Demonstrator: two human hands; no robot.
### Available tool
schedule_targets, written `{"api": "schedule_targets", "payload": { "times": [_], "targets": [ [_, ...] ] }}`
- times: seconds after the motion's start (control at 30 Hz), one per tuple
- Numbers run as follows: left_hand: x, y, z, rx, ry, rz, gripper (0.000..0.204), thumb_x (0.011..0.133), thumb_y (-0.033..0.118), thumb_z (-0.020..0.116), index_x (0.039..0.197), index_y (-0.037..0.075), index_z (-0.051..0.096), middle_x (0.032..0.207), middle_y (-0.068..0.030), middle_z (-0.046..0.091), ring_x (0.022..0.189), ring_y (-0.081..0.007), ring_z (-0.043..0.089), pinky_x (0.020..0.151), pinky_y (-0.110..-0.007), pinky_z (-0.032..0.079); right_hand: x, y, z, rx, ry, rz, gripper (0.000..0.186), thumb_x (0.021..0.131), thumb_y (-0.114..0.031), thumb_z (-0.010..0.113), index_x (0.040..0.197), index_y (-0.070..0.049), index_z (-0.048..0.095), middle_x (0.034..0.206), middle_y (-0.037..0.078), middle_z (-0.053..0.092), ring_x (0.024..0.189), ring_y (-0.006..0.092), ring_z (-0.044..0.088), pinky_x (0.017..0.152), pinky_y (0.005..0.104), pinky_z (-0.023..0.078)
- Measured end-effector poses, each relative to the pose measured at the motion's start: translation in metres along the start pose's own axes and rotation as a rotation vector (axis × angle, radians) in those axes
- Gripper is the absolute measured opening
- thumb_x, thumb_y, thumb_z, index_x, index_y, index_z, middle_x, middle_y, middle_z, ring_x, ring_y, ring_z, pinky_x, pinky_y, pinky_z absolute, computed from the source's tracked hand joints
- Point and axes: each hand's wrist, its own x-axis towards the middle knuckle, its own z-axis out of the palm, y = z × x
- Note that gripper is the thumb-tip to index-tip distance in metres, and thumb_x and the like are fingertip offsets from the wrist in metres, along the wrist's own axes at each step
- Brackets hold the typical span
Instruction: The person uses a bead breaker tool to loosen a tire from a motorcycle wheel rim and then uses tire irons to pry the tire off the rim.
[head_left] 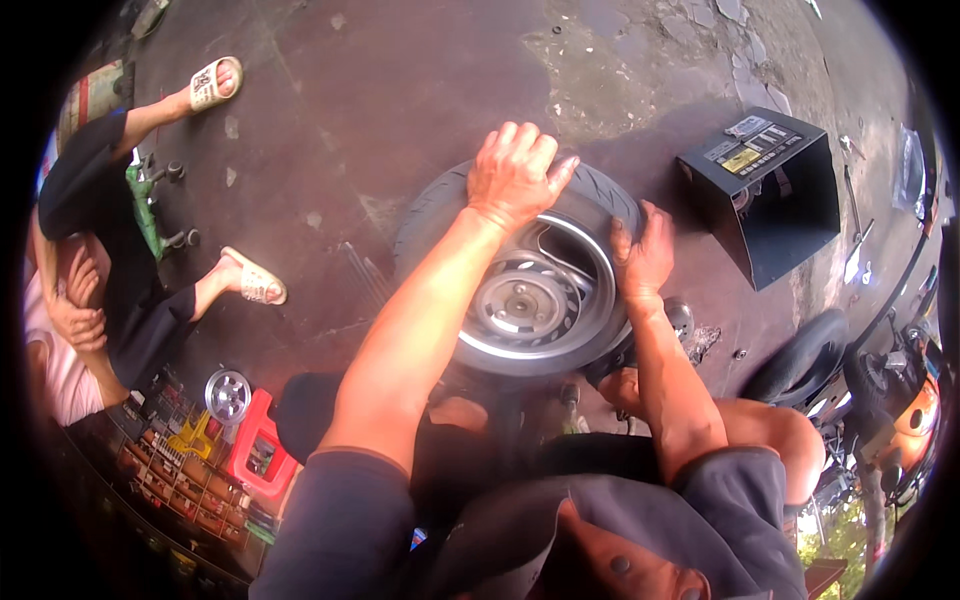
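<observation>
A scooter wheel is before me, its black tire (430,215) mounted on a silver rim (597,300). A perforated brake disc (520,303) sits at its middle. My left hand (512,178) lies over the far side of the tire, fingers curled over the tread and thumb pointing right. At the tire's right side, my right hand (645,250) grips the edge, with its thumb on the sidewall. Parts of the tire are hidden by my left forearm and both hands. The near edge of the wheel looks slightly blurred.
A dark open-sided box (770,190) stands right of the wheel. Beyond my right knee are a loose tire (797,358) and an orange motorbike (912,415). At left, a person in sandals (255,280) sits near a red plastic stool (262,445) and a parts rack (180,470).
</observation>
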Motion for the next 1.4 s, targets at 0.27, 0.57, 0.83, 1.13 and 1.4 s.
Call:
{"api": "schedule_targets", "payload": {
  "times": [0.27,0.57,0.83,1.13,1.4],
  "targets": [
    [-0.13,-0.073,-0.037,0.16,0.211,-0.523,0.027,0.089,0.03,0.064,0.095,0.003,0.065,0.09,-0.013,0.062,0.087,-0.0337,0.058,0.078,-0.044,0.046,-0.001,0.002,0.009,-0.012,-0.009,-0.001,0.053,0.087,-0.047,0.064,0.114,-0.002,0.058,0.106,0.017,0.061,0.099,0.0361,0.058,0.088,0.0433,0.048],
    [-0.136,-0.08,-0.013,0.028,0.318,-0.532,0.028,0.088,0.027,0.061,0.1,0.002,0.062,0.094,-0.0159,0.061,0.089,-0.0368,0.057,0.08,-0.045,0.045,-0.005,0.006,0.004,-0.038,-0.031,0.024,0.054,0.091,-0.05,0.057,0.116,-0.002,0.058,0.108,0.017,0.06,0.101,0.0365,0.059,0.089,0.0416,0.048],
    [-0.14,-0.087,-0.028,-0.157,0.258,-0.599,0.032,0.09,0.031,0.062,0.103,0.002,0.062,0.097,-0.0172,0.061,0.091,-0.0374,0.058,0.078,-0.045,0.047,-0.005,0.011,0.015,-0.114,-0.066,0.012,0.054,0.092,-0.05,0.055,0.119,-0.003,0.056,0.112,0.017,0.058,0.104,0.0379,0.058,0.09,0.0423,0.047],
    [-0.268,-0.034,0.013,0.024,0.408,-1.123,0.058,0.093,0.046,0.055,0.12,-0.005,0.052,0.108,-0.0251,0.056,0.103,-0.0425,0.053,0.09,-0.05,0.042,-0.01,0.01,0.014,-0.081,-0.065,0.102,0.051,0.093,-0.046,0.055,0.12,-0.003,0.057,0.111,0.017,0.061,0.101,0.0372,0.059,0.088,0.0417,0.047],
    [-0.272,-0.025,0.025,-0.122,0.548,-1.102,0.052,0.093,0.04,0.058,0.119,-0.004,0.054,0.107,-0.0236,0.058,0.103,-0.0417,0.055,0.091,-0.046,0.041,-0.007,0.011,0.005,-0.142,-0.045,0.071,0.046,0.097,-0.043,0.048,0.123,-0.006,0.056,0.114,0.018,0.062,0.102,0.0391,0.06,0.087,0.0427,0.047]
  ]
}}
